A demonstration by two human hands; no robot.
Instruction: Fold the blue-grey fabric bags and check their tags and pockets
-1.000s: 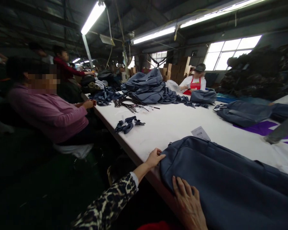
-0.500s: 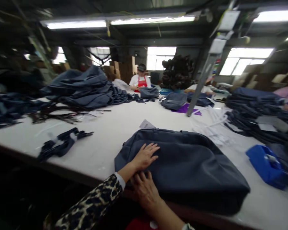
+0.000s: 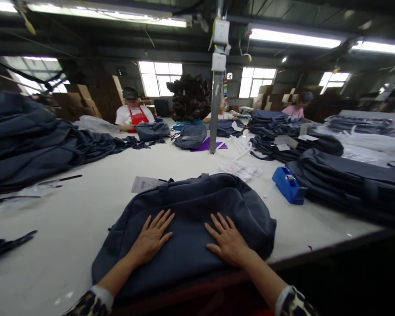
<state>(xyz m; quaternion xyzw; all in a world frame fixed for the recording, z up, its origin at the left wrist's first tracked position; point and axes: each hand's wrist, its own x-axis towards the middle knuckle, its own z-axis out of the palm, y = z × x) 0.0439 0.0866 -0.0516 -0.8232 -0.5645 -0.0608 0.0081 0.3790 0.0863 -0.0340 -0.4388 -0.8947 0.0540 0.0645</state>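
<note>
A dark blue-grey bag [image 3: 191,250] lies on its side at the table's front edge. My left hand [image 3: 153,239] rests flat on the bag's left half, fingers spread. On its right half my right hand [image 3: 228,241] lies the same way, palm down and fingers apart. Neither hand grips anything. From the bag's top edge a white printed tag [image 3: 145,184] sticks out onto the white table [image 3: 98,197].
Right of the bag stands a blue tape dispenser [image 3: 289,185] beside stacked bags [image 3: 349,184]. A fabric heap [image 3: 29,136] lies at left. White strips [image 3: 240,166] lie beyond the bag, near a metal post [image 3: 213,109]. Several people work across the table.
My view has swung right. My hands were close together at the bag's left end; they have moved apart and now lie spread on it. The bag has turned and its tag shows more fully.
</note>
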